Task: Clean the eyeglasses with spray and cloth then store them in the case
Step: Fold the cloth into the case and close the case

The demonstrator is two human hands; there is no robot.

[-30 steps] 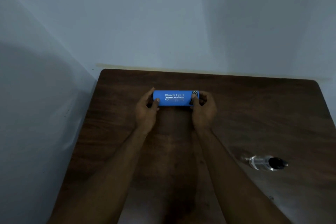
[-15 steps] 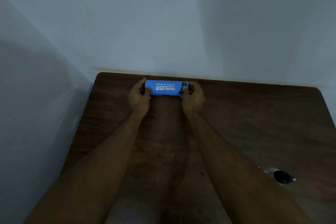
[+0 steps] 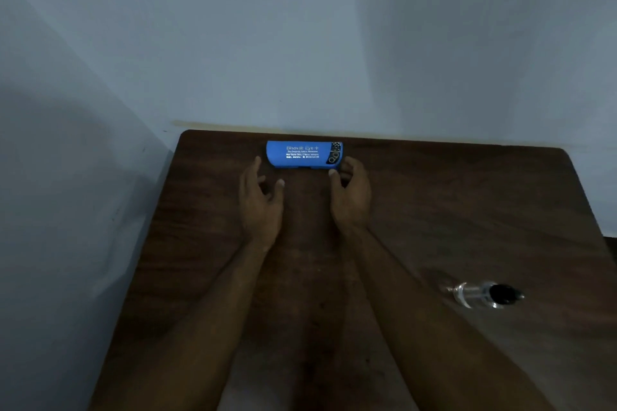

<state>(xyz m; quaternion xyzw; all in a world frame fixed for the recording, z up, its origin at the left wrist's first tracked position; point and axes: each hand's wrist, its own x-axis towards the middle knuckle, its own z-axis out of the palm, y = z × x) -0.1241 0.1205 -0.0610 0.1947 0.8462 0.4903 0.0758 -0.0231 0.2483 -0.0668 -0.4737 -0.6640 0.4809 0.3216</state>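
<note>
Fingers of both hands loosely spread, gripping nothing. Left hand (image 3: 260, 197) sits just near of the blue case (image 3: 303, 155); right hand (image 3: 350, 195) at its right end, thumb tip at or nearly on the case, contact unclear. Case shut, lying at the far edge of the surface (image 3: 467, 210) by the wall. Eyeglasses and cloth not visible, presumably inside; task looks essentially finished. Spray bottle (image 3: 485, 294) lies well apart, near right. Open room between and left.

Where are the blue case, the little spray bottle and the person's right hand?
blue case (image 3: 302, 154): head view, middle of its printed lid.
spray bottle (image 3: 475, 294): head view, its clear body, lying on the table.
right hand (image 3: 350, 192): head view, back of the hand.
</note>
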